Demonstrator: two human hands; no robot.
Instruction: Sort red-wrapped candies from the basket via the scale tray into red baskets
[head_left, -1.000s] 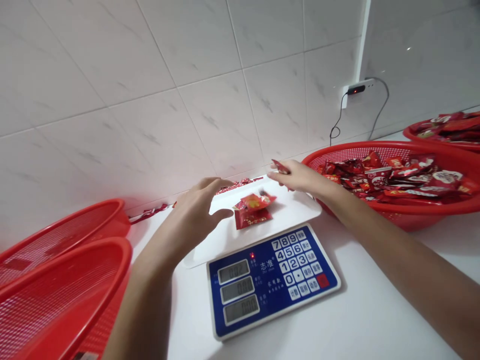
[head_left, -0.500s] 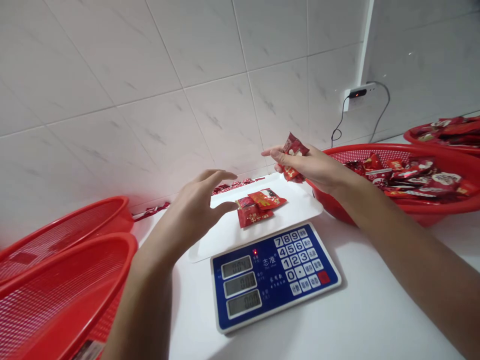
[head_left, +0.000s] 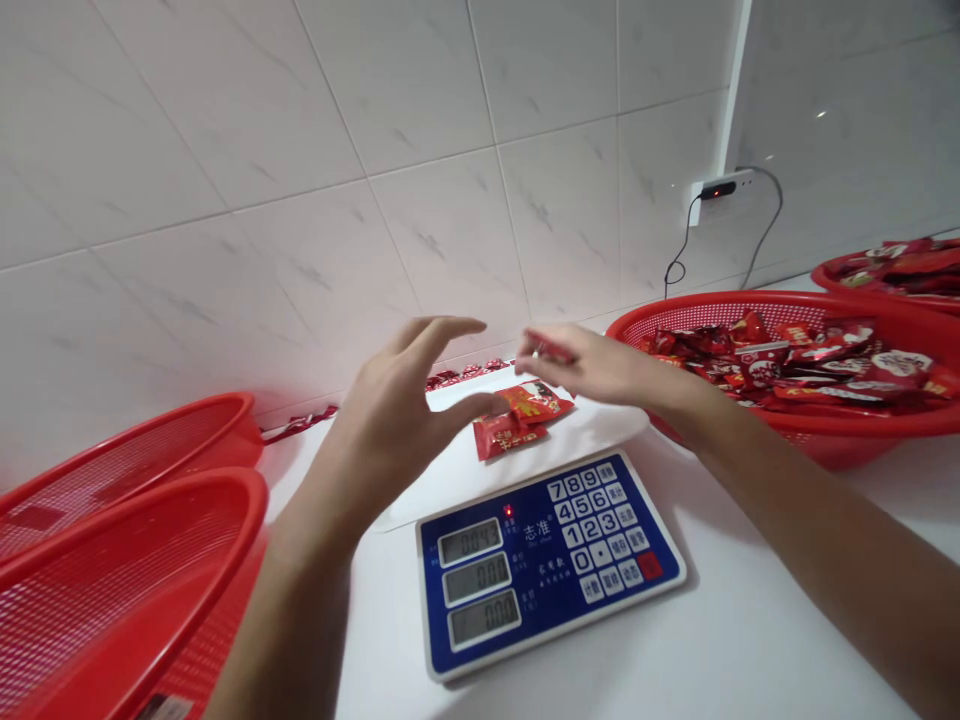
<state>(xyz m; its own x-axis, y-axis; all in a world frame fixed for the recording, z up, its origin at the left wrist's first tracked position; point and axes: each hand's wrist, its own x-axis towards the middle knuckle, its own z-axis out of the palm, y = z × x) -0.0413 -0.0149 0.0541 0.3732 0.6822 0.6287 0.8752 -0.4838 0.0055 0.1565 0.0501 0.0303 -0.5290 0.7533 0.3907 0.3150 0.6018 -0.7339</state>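
Observation:
My right hand (head_left: pixel 577 362) is closed around a red snack packet (head_left: pixel 550 347) above the scale's white tray (head_left: pixel 607 430); motion blurs it. Opposite it, my left hand (head_left: pixel 405 400) is open over the tray's left part, thumb and fingers apart, with nothing in it. Between and below the hands, several red snack packets (head_left: pixel 510 437) overlap on the tray, close to my left thumb. In front of the tray sits the scale's blue panel (head_left: pixel 551 565), with a keypad and lit displays; the top one seems to read 0.043.
To the right, a red basket (head_left: pixel 750 300) holds many packets, with another filled basket (head_left: pixel 832 280) behind it. Red mesh baskets (head_left: pixel 255 500) stand at the left. More packets (head_left: pixel 465 374) lie along the tiled wall. A cable (head_left: pixel 684 245) hangs from a wall socket.
My right hand has moved left and down toward the tray with the packet and turned. My left hand has shifted slightly right. The packets on the tray look the same.

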